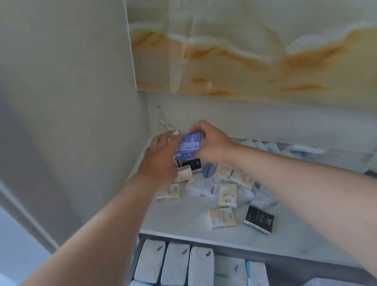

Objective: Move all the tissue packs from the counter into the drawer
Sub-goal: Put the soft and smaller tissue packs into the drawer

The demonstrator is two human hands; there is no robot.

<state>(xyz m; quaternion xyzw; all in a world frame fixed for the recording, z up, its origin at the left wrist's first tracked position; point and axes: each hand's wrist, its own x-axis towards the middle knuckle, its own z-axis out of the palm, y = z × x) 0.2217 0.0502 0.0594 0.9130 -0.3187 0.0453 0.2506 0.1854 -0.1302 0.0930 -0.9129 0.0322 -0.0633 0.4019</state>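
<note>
Nearest to me is the open drawer (289,266), its left part already filled with rows of white tissue packs (177,264). Behind its grey rim, near the front edge of the counter (179,216), lie a cream pack (221,217) and a black pack (258,219); more packs are scattered toward the middle. At the far left corner both hands meet on a blue pack (188,144), held above the heap. My right hand (210,140) grips it from above with curled fingers. My left hand (161,159) touches its left side, but its fingers are hidden, so I cannot tell whether they grip. I judge this the picking step, with many packs left. The next move calls for carrying the blue pack over the front edge into free room in the drawer.
</note>
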